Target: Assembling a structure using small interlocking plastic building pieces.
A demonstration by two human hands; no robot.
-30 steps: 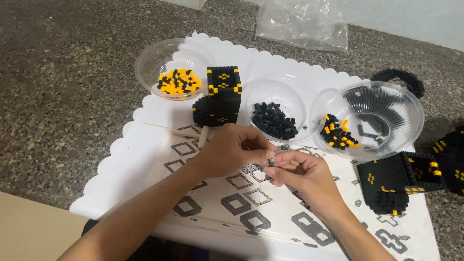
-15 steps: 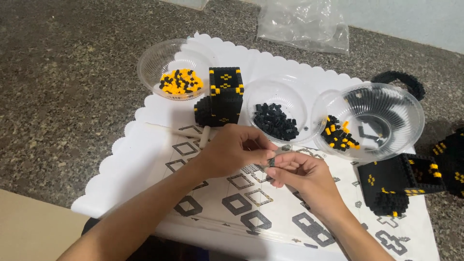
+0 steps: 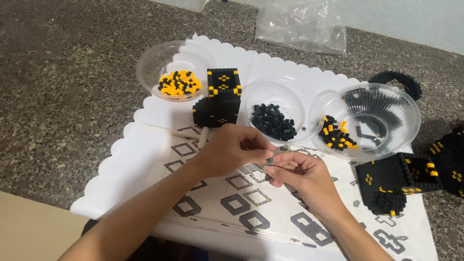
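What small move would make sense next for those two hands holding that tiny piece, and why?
Probably press the small dark piece together between the fingertips. Both the left hand and right hand pinch it above the instruction sheet, so it looks mid-join; the bowl of black bricks sits just beyond for the next one.

The light is soft and even, moderately bright. Mild glare sits on the clear plastic bowl (image 3: pixel 372 121) at right. Shadows are faint; focus is sharp.
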